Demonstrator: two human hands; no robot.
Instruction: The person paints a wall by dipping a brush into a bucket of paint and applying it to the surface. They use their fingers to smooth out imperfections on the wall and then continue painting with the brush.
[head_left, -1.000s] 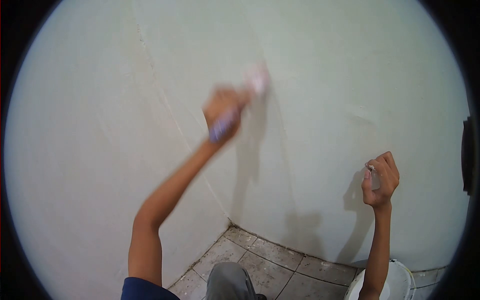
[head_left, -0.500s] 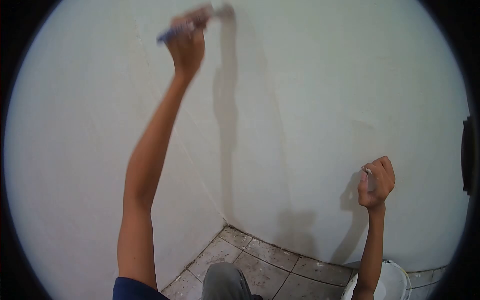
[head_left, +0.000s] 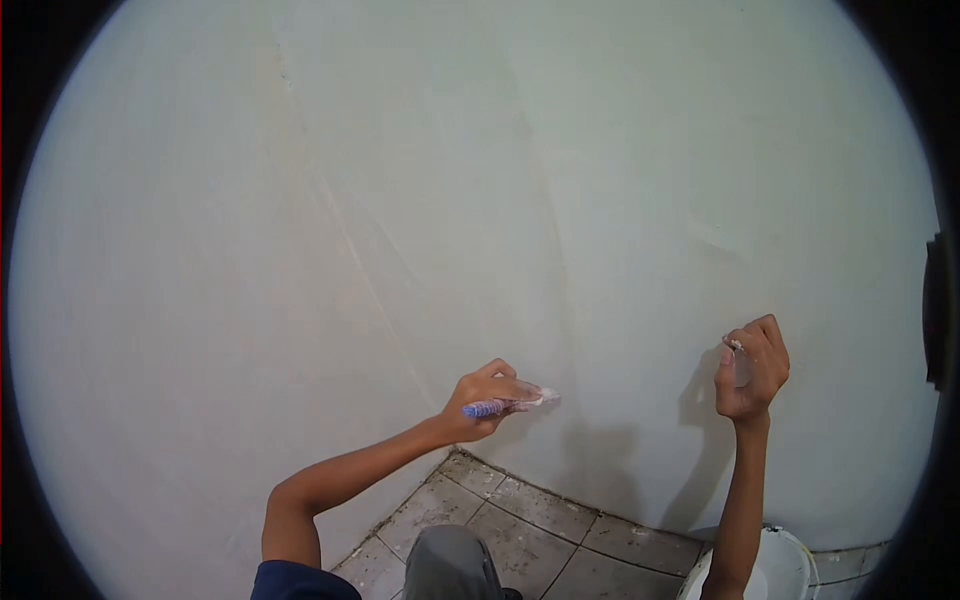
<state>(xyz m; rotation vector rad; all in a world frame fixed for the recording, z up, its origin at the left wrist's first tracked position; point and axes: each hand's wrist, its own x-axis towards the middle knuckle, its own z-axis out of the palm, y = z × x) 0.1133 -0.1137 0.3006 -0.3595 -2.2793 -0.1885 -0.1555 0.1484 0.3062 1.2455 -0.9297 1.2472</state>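
My left hand (head_left: 490, 402) is closed around a paintbrush (head_left: 485, 409) with a blue handle. Its whitish head points right and is right at the pale wall (head_left: 640, 200), low down and a little right of the corner. Farther right, my right hand (head_left: 755, 370) is held up in front of the same wall with its fingers curled in. White smears show on the fingers near the thumb, and I cannot tell what lies inside the grip. Shadows of the arms fall on the wall beside both hands.
Under my right forearm stands a white bucket (head_left: 790, 560). The tiled floor (head_left: 530, 540) is spotted with white specks and dirt along the wall's foot. My grey-clad knee (head_left: 450, 560) juts in at the bottom. A dark object (head_left: 934, 310) sits at the right edge.
My left hand has come down from high on the wall to low near the corner, still gripping the paintbrush, and its elbow is now bent. My right hand has hardly moved.
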